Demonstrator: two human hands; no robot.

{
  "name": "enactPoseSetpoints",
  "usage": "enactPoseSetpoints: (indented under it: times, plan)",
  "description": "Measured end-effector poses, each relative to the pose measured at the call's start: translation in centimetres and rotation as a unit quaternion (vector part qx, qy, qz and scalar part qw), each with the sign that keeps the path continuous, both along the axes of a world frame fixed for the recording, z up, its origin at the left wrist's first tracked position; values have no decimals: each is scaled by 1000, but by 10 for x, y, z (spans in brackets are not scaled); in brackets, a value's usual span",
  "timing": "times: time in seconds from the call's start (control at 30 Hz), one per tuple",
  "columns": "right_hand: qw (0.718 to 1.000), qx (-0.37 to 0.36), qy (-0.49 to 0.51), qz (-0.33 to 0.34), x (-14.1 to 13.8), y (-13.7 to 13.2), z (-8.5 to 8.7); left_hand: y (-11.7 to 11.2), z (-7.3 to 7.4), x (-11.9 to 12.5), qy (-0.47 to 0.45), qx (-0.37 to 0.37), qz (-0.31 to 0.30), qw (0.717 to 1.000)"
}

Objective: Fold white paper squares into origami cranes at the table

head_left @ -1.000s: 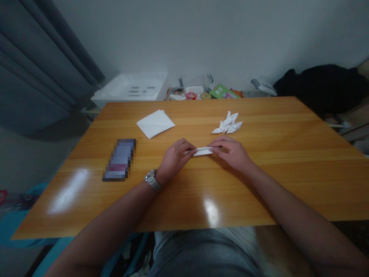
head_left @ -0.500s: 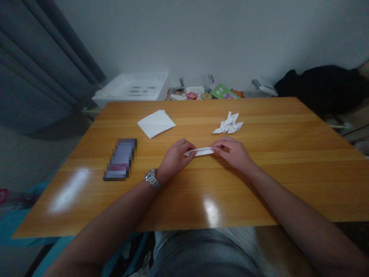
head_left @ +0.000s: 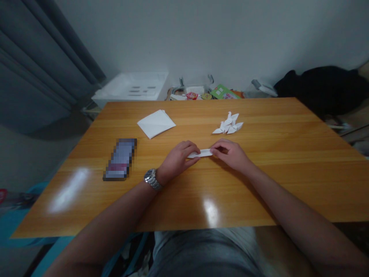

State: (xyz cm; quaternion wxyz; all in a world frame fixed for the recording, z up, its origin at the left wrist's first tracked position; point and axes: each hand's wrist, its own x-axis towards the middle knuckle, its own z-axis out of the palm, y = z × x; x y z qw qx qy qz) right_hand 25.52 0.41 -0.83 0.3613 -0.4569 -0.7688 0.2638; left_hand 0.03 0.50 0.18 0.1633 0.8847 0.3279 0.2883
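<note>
A narrow folded strip of white paper (head_left: 205, 153) lies between my hands, low over the middle of the table. My left hand (head_left: 179, 158), with a metal watch (head_left: 152, 179) on its wrist, grips the strip's left part, its fingers covering much of that end. At the right end, my right hand (head_left: 230, 153) pinches the strip between thumb and fingers. Just beyond my right hand sit several folded white paper birds (head_left: 228, 124) in a cluster. Farther left, a stack of white paper sheets (head_left: 156, 124) rests on the table.
A phone (head_left: 120, 159), its screen blurred out, lies on the wooden table (head_left: 288, 154) at the left. Behind the far edge stand a white tray-like box (head_left: 135, 86) and a green packet or booklet (head_left: 223, 92). Dark cloth (head_left: 319, 90) is at the right.
My left hand has slid slightly right along the strip, covering more of it. Its thumb has shifted to the near side. My right hand keeps its pinch, nearly in place.
</note>
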Motion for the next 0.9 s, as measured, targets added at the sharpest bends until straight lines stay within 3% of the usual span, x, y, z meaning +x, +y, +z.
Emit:
enactPoseSetpoints:
  times: [0.23, 0.47, 0.67, 0.9]
  plan:
    - [1000, -1, 14, 10, -4, -3, -2, 0, -2, 1, -33, -30, -1, 999]
    - [992, 87, -10, 93, -9, -7, 2, 0, -4, 2, -81, -101, 29, 991]
    - [995, 46, -26, 87, -11, -7, 0, -2, -4, 5, -85, -143, 41, 985]
    - [999, 13, -13, 41, -14, -5, -3, 0, -8, 5, -53, -90, 11, 994]
